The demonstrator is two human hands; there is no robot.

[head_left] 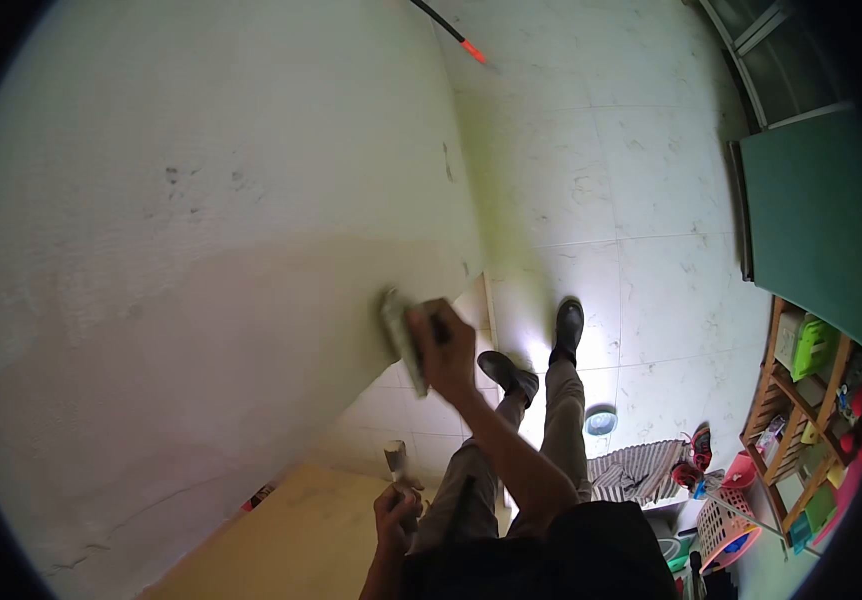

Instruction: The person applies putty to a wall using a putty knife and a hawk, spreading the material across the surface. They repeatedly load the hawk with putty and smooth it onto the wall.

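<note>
My right hand (443,345) is closed round the handle of a plastering trowel (398,335). The trowel's long blade is at the pale wall (251,130), near its lower edge; whether it touches cannot be told. A darker, damp-looking band of wall (241,330) runs beside the blade, with a few dark spots above it. Low in the view, my left hand (398,512) is closed round a small hand tool (396,456) with a pale flat head, possibly a scraper. Its handle is mostly hidden by my fingers.
My boots (569,330) stand on a pale tiled floor (671,200). Close by are a small round bowl (601,420) and a striped mat (641,470). A wooden shelf (786,420), a pink basket (726,525) and a green panel (811,220) line the right. An orange-tipped pole (471,48) lies at the top.
</note>
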